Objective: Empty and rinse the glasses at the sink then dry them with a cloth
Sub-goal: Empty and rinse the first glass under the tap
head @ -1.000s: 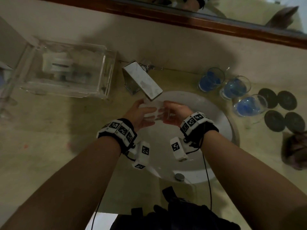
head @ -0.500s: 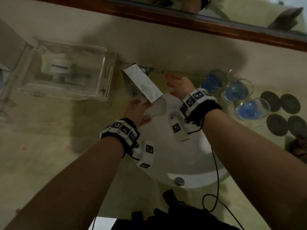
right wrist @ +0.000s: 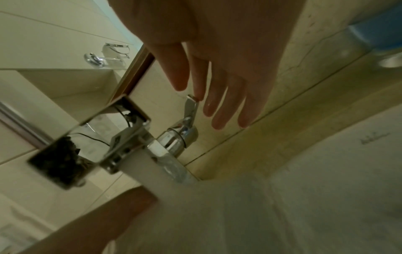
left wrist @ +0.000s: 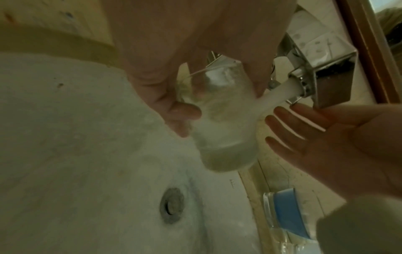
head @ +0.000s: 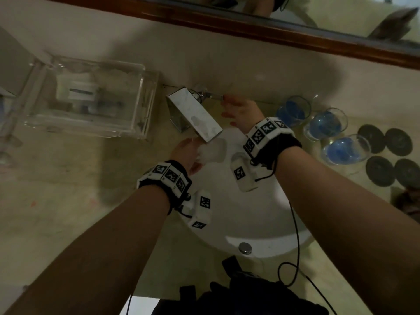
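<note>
My left hand (head: 189,153) (left wrist: 174,103) grips a clear glass (head: 212,151) (left wrist: 224,123) under the square chrome spout (head: 194,115) (left wrist: 322,80), over the white basin (head: 261,219). Water (left wrist: 274,98) (right wrist: 152,165) runs from the spout into the glass. My right hand (head: 238,110) (right wrist: 215,86) is open with straight fingers, one fingertip touching the end of the chrome tap lever (head: 205,94) (right wrist: 191,104). Three glasses of blue liquid (head: 293,110) (head: 326,123) (head: 346,150) stand on the counter right of the basin.
A clear plastic box (head: 91,96) sits on the counter at the left. Several dark round coasters (head: 386,155) lie at the far right, with a dark crumpled thing (head: 406,201) at the edge. A wood-framed mirror (head: 272,28) runs along the back. The basin drain (left wrist: 172,205) lies below.
My right hand let go of the glass and moved up and back to the tap lever. My left hand keeps the glass under the spout.
</note>
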{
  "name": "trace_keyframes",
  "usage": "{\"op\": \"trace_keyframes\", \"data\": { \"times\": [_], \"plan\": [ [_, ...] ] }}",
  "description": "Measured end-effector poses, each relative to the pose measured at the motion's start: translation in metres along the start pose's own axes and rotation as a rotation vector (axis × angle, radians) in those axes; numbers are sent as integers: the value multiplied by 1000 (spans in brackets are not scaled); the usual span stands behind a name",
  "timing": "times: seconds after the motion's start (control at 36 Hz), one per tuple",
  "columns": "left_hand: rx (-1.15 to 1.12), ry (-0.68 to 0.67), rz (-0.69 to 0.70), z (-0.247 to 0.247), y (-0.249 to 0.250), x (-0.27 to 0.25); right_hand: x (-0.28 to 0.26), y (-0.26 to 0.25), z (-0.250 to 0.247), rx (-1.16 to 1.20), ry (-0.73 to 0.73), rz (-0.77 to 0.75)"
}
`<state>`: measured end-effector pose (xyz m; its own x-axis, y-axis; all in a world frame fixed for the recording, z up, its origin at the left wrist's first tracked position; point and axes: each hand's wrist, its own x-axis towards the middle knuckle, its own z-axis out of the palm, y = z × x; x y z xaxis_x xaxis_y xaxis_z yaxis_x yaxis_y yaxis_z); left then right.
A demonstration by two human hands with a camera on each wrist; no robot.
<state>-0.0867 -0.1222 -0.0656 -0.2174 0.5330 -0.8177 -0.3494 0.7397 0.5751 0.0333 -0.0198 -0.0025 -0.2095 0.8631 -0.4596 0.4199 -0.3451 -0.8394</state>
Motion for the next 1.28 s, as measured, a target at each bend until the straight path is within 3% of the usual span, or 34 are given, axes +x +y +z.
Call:
{"op": "trace_keyframes", "data": {
  "times": [0.08,0.22,0.36,0.69,0.86,0.97,1.08,1.28],
  "plan": [
    [28,-53,-69,0,1,-5,-6,8,-5,25,-102,63],
    [24,-76,-72,4,-3,-11,-25,35,-8,-142,-203,298],
    [102,-102,-48,9,-3,-23,-48,66,-15,7,-379,419],
    [283,-137,-75,43,-12,-34,-95,93,-46,30,-77,328],
    [369,-180,-52,80,-27,-45,-112,106,-68,-108,10,332],
    [426,-199,-31,104,-35,-54,-123,116,-82,-213,43,320],
    [472,-197,-9,124,-38,-64,-134,129,-84,-465,51,216],
    [548,-192,14,148,-37,-74,-144,136,-111,-447,65,204]
  ]
}}
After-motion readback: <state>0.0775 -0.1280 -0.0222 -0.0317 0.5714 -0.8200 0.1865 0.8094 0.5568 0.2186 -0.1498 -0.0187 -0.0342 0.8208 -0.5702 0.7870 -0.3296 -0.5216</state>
